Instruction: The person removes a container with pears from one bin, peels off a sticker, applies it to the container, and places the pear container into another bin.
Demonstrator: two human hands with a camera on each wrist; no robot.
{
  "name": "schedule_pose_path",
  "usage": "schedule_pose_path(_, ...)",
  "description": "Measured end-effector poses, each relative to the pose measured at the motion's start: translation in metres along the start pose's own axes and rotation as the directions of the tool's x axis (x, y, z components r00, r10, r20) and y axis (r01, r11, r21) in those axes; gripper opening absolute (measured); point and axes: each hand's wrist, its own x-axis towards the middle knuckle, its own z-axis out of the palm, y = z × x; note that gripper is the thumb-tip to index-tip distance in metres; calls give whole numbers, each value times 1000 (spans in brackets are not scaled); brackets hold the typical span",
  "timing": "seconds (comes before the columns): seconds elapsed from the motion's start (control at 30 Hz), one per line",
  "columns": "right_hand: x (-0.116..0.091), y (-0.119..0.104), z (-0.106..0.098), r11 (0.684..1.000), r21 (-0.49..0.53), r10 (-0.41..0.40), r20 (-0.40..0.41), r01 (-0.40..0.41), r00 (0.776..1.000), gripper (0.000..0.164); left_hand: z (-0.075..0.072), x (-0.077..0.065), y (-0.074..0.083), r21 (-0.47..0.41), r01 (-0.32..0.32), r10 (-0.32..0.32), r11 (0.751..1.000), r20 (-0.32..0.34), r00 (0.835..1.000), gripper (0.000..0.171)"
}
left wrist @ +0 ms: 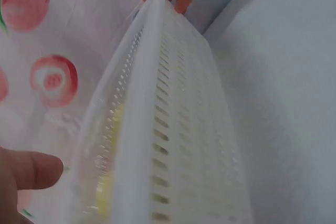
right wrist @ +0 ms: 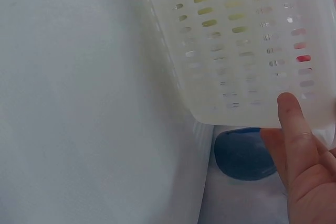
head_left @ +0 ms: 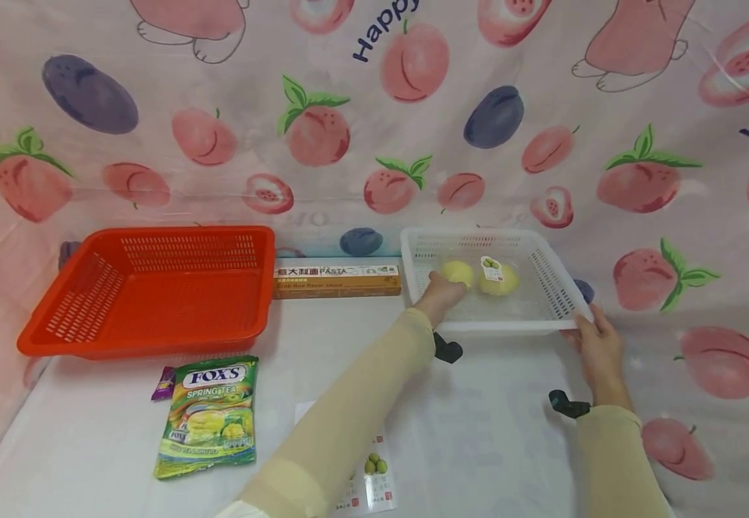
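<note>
A white plastic basket point(head_left: 552, 288) sits at the back right. Inside lie two round yellow fruits, a left one point(head_left: 458, 272) and a right one point(head_left: 500, 284) under a white label point(head_left: 491, 268) with a green fruit picture. My left hand point(head_left: 442, 295) reaches over the front rim and overlaps the left fruit's edge in the head view. In the left wrist view, its thumb point(left wrist: 39, 170) is straight and apart from the yellow seen through the basket wall. My right hand point(head_left: 597, 352) grips the front right corner, with a finger point(right wrist: 294, 129) against the slotted outer wall.
A red basket point(head_left: 173, 306) stands at the back left. Between the baskets lies a pasta box point(head_left: 335, 279). Nearer me are a green candy bag point(head_left: 209, 417), a small purple packet point(head_left: 164, 384) and a sticker sheet point(head_left: 377, 482) partly under my left forearm. Fruit-print cloth point(head_left: 361, 86) hangs behind.
</note>
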Motion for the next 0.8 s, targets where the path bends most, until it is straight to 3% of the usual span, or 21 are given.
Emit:
schedule_pose_path(0.13,0,1,1,1000,18,-18,15,18,1000,68,-10,-19,14,119,-165,163,979,30,986,80)
schedule_pose_path(0.23,-2,3,-1,1000,14,-18,11,18,1000,69,-25,-42,21,168,-311,297,935,105,949,78)
schedule_pose_path(0.37,-6,8,-5,1000,1,-16,8,16,1000,69,-59,-71,16,218,-437,396,873,208,895,76)
schedule_pose_path(0.5,-6,10,-12,1000,-3,-29,-8,29,1000,70,-100,-89,1,259,-492,438,831,240,866,73)
schedule_pose_path(0.67,-9,7,-19,999,-10,-38,-34,38,999,69,-142,-101,-23,347,-548,509,761,205,836,71)
schedule_pose_path(0.73,-13,6,-19,993,-104,-66,-67,59,996,67,-156,-104,-33,391,-565,539,727,186,822,71)
schedule_pose_path(0.8,-20,4,-16,953,-278,-154,-105,120,982,66,-168,-108,-42,431,-574,563,696,167,809,72)
